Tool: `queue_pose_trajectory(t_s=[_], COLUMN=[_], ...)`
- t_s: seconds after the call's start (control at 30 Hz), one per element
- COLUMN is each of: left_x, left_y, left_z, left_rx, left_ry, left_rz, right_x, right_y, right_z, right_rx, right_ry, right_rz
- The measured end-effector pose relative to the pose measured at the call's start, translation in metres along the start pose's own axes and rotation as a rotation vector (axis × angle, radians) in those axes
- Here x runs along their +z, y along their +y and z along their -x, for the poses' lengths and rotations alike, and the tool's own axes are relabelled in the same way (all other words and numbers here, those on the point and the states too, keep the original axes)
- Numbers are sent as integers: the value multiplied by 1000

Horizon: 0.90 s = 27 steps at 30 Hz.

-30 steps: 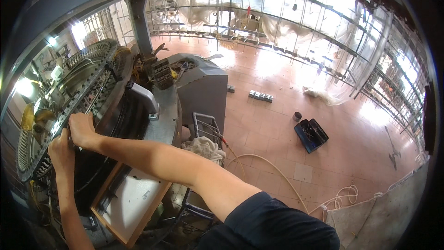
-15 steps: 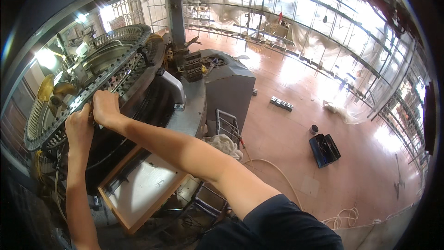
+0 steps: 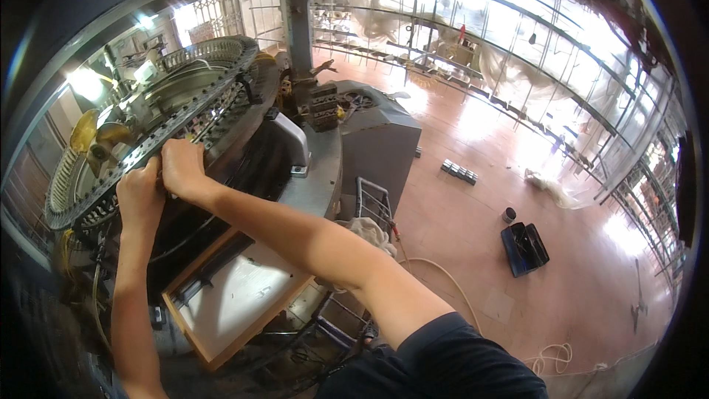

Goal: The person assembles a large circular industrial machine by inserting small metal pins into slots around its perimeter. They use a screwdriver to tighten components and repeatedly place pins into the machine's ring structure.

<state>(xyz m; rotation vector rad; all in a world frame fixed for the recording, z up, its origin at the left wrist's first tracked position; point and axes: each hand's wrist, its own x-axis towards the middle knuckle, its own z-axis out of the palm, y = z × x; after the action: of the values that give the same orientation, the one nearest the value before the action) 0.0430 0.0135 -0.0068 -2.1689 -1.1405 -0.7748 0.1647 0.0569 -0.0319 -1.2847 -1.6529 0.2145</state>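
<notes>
My left hand (image 3: pixel 139 191) and my right hand (image 3: pixel 183 165) are close together at the outer side of a large circular knitting machine's metal ring (image 3: pixel 198 112). Both have their fingers curled in. Whatever they grip is hidden behind the fingers and the backs of the hands. Rows of small dark bolts run along the ring, and a bright toothed band (image 3: pixel 59 186) lines its inside. Beyond my hands, inside the ring, stands a brass-coloured blade-like part (image 3: pixel 83 131). Under my right forearm lies a wood-edged tray (image 3: pixel 255 327) with a white bottom and small dark bits on it.
A curved grey handle-like bracket (image 3: pixel 294 140) rises from the machine's table, near a grey housing (image 3: pixel 380 144). On the pinkish floor are an open dark toolbox (image 3: pixel 523 250), a small can (image 3: pixel 509 214), metal blocks (image 3: pixel 459 171) and a pale hose (image 3: pixel 447 273). Racks with plastic sheeting stand behind.
The whole view has shifted, so the machine and floor things appear slightly farther right. My hands stay together at the ring, both closed, with little visible change in their grip.
</notes>
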Motion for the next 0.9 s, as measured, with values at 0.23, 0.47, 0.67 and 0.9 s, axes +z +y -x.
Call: queue_pose_trajectory(t_s=[0.23,0.47,0.67,0.9], left_x=[3,-1,-1,-2], left_y=[-4,-6,-3,-1], left_z=[0,6,3,4], left_rx=[-22,6,-1,3], left_ry=[-52,1,-23,-2], left_rz=[-71,2,-45,-44], right_x=[-2,-12,-20,-19], right_y=[14,6,1,2], right_z=[-5,-1,0,-2], right_rx=[-115,-56,-13,27], right_ry=[-10,-25,-69,-82], right_rz=[103,67,83,125])
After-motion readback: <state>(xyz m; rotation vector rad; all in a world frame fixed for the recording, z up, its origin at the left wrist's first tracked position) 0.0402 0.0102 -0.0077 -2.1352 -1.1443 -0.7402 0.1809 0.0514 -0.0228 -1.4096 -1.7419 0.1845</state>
